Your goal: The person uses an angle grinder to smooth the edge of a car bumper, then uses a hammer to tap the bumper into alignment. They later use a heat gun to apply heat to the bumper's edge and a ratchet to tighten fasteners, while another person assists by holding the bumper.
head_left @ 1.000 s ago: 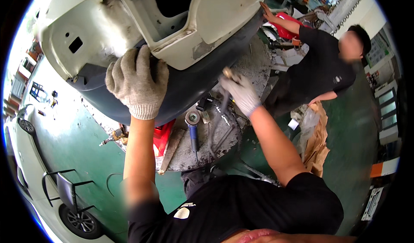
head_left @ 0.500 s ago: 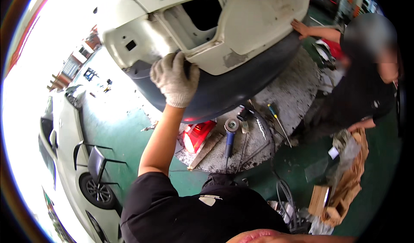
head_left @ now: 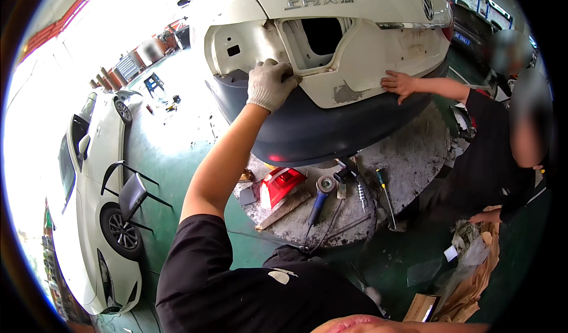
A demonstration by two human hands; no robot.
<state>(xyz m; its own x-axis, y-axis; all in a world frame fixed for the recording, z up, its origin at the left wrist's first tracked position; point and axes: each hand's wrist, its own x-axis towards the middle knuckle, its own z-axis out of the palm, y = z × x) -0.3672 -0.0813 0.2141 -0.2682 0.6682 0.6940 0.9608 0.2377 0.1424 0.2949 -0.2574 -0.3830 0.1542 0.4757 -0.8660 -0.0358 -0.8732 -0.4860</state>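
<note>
Head view is showing the person's gloved left hand point(head_left: 270, 84) pressing down on the upper edge of a dark grey rear bumper cover point(head_left: 319, 129), fingers curled over the lip where it is meeting the cream-white car body point(head_left: 361, 49), as if steadying the cover against the panel. The right hand is not appearing anywhere in the picture. Across from it, a co-worker's bare hand point(head_left: 399, 83) is lying flat on the same seam further along (probably sharing the weight so the cover is staying level). The bumper cover is hanging just above a patch of rough grey floor point(head_left: 414, 155), where a red tail lamp point(head_left: 281, 185), a blue-handled angle grinder point(head_left: 319, 194) and a screwdriver point(head_left: 383, 185) are lying within reach. A white car point(head_left: 94, 215) is standing well apart at the left.
</note>
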